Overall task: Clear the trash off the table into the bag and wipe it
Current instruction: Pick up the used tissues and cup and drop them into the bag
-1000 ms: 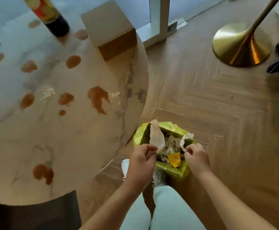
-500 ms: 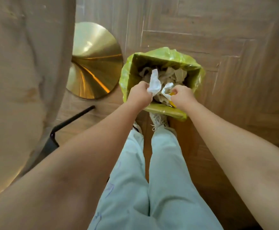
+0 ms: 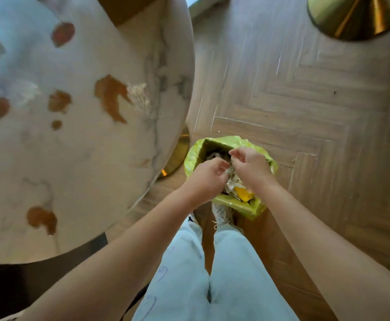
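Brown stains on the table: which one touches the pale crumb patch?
The large brown stain near the table's right edge. The pale crumbs lie against its right side; the other brown stains, such as the one near the front edge, have none touching.

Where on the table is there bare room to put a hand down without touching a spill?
On the table, the broad band between the big brown spill and the near-edge spill is bare. The far half is crowded with brown spots and crumbs. Both hands are over the green bag.
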The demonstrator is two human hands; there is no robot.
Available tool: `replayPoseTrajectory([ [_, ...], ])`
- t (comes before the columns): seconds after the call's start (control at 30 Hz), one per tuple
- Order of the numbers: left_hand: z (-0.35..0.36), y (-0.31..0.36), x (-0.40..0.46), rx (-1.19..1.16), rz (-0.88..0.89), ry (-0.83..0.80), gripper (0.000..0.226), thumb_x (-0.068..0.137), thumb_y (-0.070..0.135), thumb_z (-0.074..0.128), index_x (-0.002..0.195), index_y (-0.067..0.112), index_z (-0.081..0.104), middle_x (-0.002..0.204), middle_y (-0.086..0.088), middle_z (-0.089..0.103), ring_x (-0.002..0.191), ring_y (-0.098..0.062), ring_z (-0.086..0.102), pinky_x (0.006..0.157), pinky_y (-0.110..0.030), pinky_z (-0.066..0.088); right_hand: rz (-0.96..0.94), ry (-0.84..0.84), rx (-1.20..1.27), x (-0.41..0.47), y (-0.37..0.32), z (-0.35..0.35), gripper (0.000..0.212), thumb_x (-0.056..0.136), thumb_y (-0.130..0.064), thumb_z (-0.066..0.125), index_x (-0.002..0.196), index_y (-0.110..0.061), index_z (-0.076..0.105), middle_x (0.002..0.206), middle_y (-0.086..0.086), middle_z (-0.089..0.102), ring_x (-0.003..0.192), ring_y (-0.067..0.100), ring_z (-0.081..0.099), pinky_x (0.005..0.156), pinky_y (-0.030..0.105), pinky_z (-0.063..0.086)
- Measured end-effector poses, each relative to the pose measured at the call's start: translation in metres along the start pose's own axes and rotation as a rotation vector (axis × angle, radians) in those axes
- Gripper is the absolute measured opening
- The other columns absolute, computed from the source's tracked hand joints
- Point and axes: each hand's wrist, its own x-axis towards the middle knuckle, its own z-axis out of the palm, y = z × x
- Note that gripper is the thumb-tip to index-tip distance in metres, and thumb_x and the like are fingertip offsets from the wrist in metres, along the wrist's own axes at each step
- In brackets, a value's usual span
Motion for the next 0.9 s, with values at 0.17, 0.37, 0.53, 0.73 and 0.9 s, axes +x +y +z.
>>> replayPoseTrajectory([
  [0.17, -0.062, 0.029, -0.053, -0.027, 0.124, 0.136, 0.023, 0.09, 0.012, 0.05, 0.107, 0.012, 0.064, 0.106, -0.005, 0.067, 0.099, -0.017, 0.061, 0.086, -0.028, 0.047, -0.351, 0.091, -0.065, -0.013, -0.093, -0.024, 0.02, 0.088, -0.004, 0.054, 0.102, -0.004, 0.067, 0.101, 0.011, 0.066, 0.093, 0.022, 0.059, 0.076, 0.012, 0.033],
  [0.37, -0.146, -0.006, -0.095, -0.121, 0.069, 0.455, 0.028, 0.09, 0.017, 0.056, 0.117, 0.01, 0.06, 0.114, -0.002, 0.063, 0.106, -0.015, 0.058, 0.086, -0.014, 0.037, -0.677, 0.087, -0.16, -0.016, -0.207, -0.015, 0.018, 0.084, -0.001, 0.059, 0.099, -0.004, 0.069, 0.095, 0.009, 0.067, 0.089, 0.02, 0.061, 0.078, 0.009, 0.035],
  [0.53, -0.223, -0.066, -0.124, -0.192, -0.019, 0.725, 0.027, 0.09, 0.013, 0.056, 0.116, 0.005, 0.06, 0.112, -0.01, 0.063, 0.1, -0.018, 0.059, 0.084, -0.017, 0.041, -0.833, -0.005, -0.245, 0.002, -0.292, 0.022, 0.021, 0.084, -0.001, 0.058, 0.103, -0.005, 0.067, 0.098, 0.004, 0.064, 0.085, 0.01, 0.053, 0.074, 0.002, 0.032],
  [0.73, -0.325, -0.158, -0.124, -0.248, -0.171, 0.973, 0.029, 0.088, 0.011, 0.057, 0.117, 0.007, 0.059, 0.113, -0.009, 0.063, 0.101, -0.019, 0.06, 0.083, -0.015, 0.04, -0.907, -0.106, -0.291, 0.034, -0.375, 0.101, 0.024, 0.084, -0.002, 0.059, 0.107, -0.006, 0.066, 0.101, 0.004, 0.062, 0.089, 0.017, 0.059, 0.08, 0.018, 0.042],
  [0.9, -0.429, -0.232, -0.089, -0.151, -0.256, 1.09, 0.036, 0.087, 0.011, 0.058, 0.123, 0.006, 0.055, 0.123, -0.015, 0.056, 0.115, -0.028, 0.05, 0.101, -0.029, 0.034, -0.902, -0.166, -0.286, 0.062, -0.43, 0.17, 0.025, 0.084, -0.003, 0.06, 0.107, -0.009, 0.067, 0.103, 0.001, 0.062, 0.091, 0.014, 0.059, 0.081, 0.015, 0.04],
])
